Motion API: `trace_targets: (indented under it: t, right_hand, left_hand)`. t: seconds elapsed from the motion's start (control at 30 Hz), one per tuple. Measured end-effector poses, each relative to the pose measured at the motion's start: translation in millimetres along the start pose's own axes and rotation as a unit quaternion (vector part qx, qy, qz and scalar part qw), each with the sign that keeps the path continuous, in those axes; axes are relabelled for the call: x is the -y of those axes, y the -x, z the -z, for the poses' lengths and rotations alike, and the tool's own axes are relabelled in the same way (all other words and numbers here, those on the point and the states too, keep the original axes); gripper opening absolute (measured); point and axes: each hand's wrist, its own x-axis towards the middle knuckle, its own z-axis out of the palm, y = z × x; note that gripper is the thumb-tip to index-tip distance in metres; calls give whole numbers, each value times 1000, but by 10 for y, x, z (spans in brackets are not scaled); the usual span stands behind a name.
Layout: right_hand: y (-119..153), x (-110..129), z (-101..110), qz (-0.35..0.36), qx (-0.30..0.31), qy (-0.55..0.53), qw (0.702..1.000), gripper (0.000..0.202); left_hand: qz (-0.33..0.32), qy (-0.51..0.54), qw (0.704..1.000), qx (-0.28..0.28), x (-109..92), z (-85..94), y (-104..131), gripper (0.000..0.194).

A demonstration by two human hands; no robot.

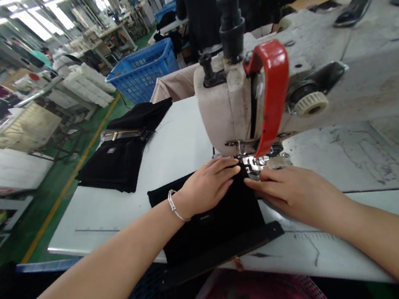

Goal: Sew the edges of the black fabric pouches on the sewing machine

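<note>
A black fabric piece [210, 231] lies on the sewing machine table, its upper right corner by the presser foot [251, 164]. It bears a small label, and a dark strip with a metal zipper pull [238, 263] runs along its near edge. My left hand [207, 185], with a silver bangle at the wrist, rests flat on the fabric, fingers stretched toward the presser foot. At the fabric's right edge, my right hand [289, 191] has its fingers closed on the cloth, close beside the foot. The undersides of its fingers are hidden.
Over the hands stands the sewing machine head [216, 108] with a red guard [278, 90]. Black zippered pieces [115, 155] are stacked at the table's left. Beyond are a blue basket [145, 71], a person in dark clothes [201, 12] and other workstations.
</note>
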Motion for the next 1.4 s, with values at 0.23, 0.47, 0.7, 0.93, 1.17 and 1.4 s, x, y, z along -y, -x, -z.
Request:
trace_targets:
  t: [0.23,0.47,0.7,0.93,1.17,1.4]
  right_hand:
    - [16,29,277,-11,93,-279,956,25]
    - [9,127,375,13,199,-306,931,25]
    - [75,47,141,7,20,-157,987,29]
    - [49,36,79,36,19,-129,991,30]
    - [31,15,59,-39,54,-65,996,37]
    - [-26,33,23,-77,37,-26,996,40]
  left_hand:
    - [22,43,996,75,-454,270,92,35]
    - [116,44,992,37,-1260,54,452,49]
    - [42,-34,998,-32,-1032,-154,437,42]
    - [-16,-29,999,-26,-641,-110,305,34]
    - [-64,-3,996,-56,-290,-110,148,28]
    - [-75,-36,994,-76,-59,-98,-8,28]
